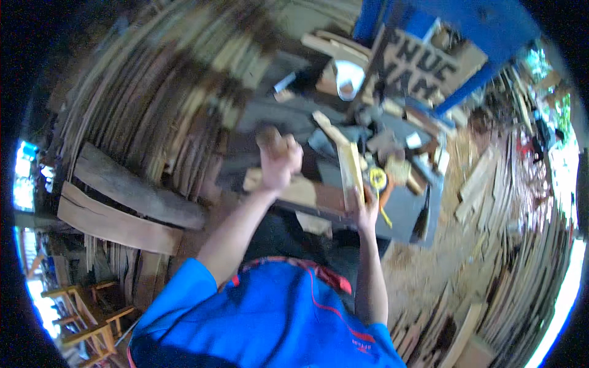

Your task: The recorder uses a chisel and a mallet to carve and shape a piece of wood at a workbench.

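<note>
My left hand (282, 162) is raised over the near left part of the dark workbench (402, 211). Its fingers are curled, and a blurred brown shape sits at their far end; I cannot make out what it is. My right hand (366, 211) grips the near end of a pale, narrow wooden board (351, 168), which points away from me and is tilted up. Just right of that hand lies a round yellow and black tape measure (378, 179), next to an orange item (386, 195). A flat wooden plank (300, 191) lies along the bench's near edge.
Offcuts and tools crowd the bench's right side, and a white container (349, 80) stands at the back. Long boards (129, 214) are stacked at the left. A blue post (469, 86) and a painted wooden sign (423, 64) rise behind. More planks (485, 184) lie at the right.
</note>
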The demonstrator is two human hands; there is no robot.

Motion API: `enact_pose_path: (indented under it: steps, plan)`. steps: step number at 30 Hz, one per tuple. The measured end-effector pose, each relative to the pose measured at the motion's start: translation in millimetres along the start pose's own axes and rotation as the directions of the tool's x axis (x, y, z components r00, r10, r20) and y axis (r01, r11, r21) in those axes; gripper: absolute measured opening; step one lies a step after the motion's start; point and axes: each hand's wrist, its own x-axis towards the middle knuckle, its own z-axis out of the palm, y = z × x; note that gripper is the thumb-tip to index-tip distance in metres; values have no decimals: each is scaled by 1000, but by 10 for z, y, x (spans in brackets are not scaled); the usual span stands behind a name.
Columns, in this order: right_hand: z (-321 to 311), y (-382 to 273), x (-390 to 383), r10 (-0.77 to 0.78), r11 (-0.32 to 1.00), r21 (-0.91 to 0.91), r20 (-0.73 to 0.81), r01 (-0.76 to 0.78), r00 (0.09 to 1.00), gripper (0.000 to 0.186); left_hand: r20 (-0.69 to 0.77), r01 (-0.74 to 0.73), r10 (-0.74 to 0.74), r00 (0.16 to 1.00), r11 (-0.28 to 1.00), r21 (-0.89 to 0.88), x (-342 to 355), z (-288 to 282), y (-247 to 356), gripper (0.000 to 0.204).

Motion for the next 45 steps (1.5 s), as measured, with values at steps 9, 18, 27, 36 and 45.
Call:
enact_pose_path:
  steps: [9,18,27,36,45]
  plan:
    - [-17,46,0,-128,983,-125,70,136,989,38,87,-25,9,996,983,180,142,71,37,35]
    - [-77,117,17,-161,972,-162,64,169,985,39,89,-32,12,996,971,235,114,188,69,36]
    - [6,-164,-83,-20,999,-28,77,22,997,38,41,-53,44,998,969,242,88,223,54,33]
    - [-53,83,20,-120,981,-146,57,127,991,38,21,-43,39,999,971,234,140,243,48,34]
    - [-12,-38,-40,-38,997,-62,76,42,996,39,-24,-58,74,997,912,406,210,334,3,40]
